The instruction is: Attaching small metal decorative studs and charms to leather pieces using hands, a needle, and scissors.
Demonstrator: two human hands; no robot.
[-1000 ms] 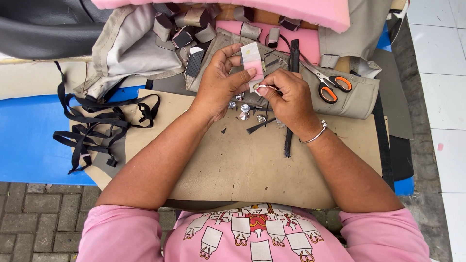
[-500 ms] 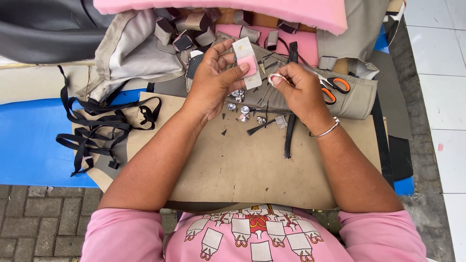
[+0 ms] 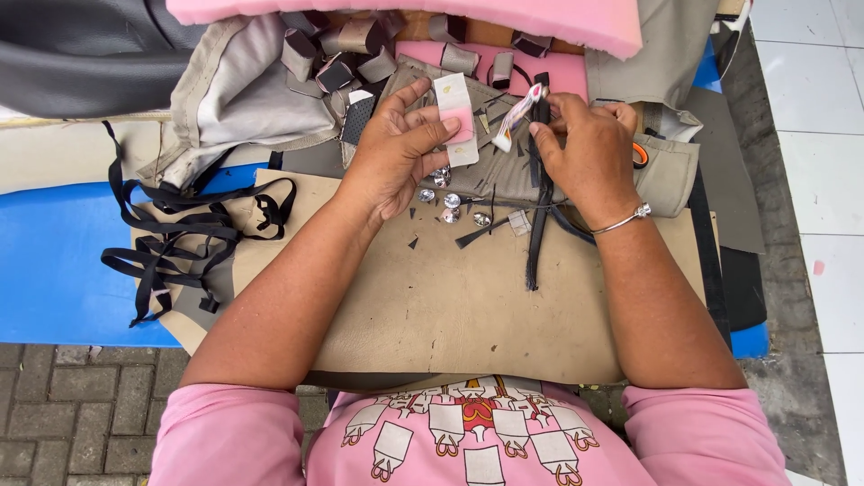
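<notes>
Fingers of the left hand (image 3: 396,153) are closed on a white-and-pink card (image 3: 456,119); a small tube (image 3: 519,115) is pinched by the right hand (image 3: 589,148), silver studs (image 3: 453,202) just below, bare tan surface (image 3: 450,306) nearer.

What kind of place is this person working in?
Probably a small upholstery or sewing workshop set up on the ground. A tan leather-like sheet serves as the work surface, a tangle of black webbing straps lies beside it, and a slab of pink foam padding sits at the top.
</notes>
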